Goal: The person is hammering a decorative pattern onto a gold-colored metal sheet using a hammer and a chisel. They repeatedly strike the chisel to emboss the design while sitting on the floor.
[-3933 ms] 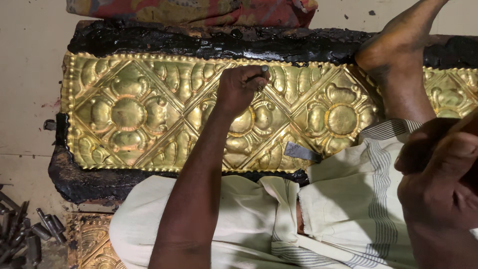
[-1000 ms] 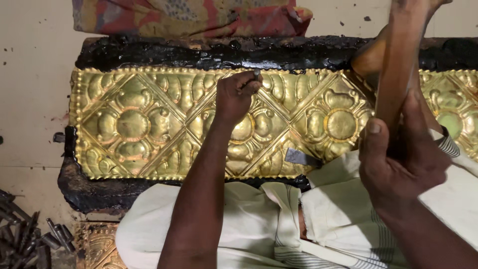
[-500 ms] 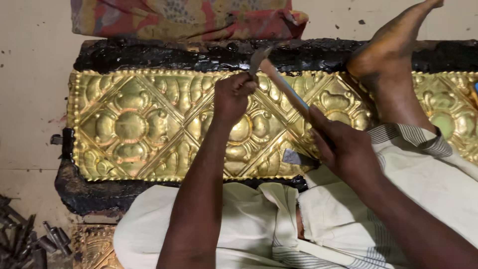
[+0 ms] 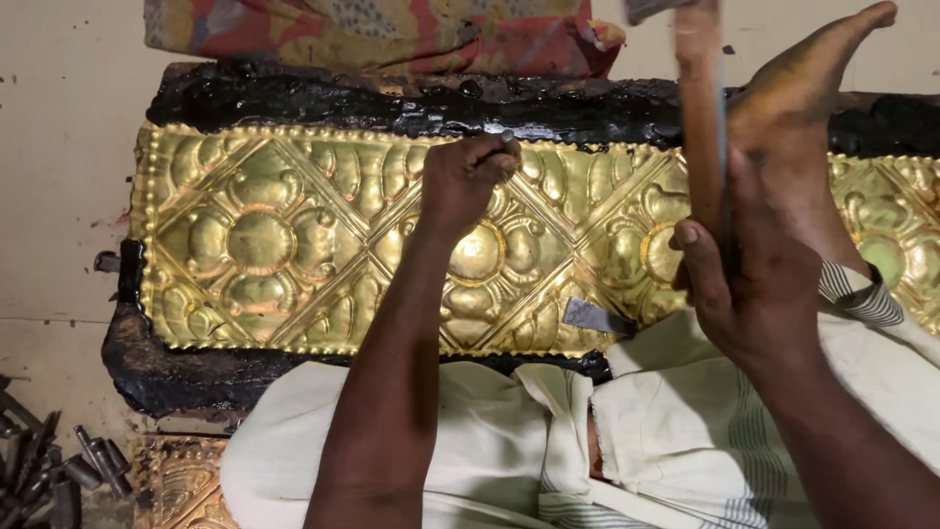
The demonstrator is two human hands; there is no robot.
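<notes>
On the black pitch bed (image 4: 294,377) before me lies the embossed golden sheet (image 4: 264,245); my left hand (image 4: 460,181) pinches a punch (image 4: 506,137) against it, my right hand (image 4: 749,284) grips a raised hammer (image 4: 700,108).

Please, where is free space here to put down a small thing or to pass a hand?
Free: pale floor left of the embossed gold sheet, above the steel punches. Crowded: the sheet's middle, with the left hand holding a punch, and its right, with the right hand, hammer handle and foot.
</notes>
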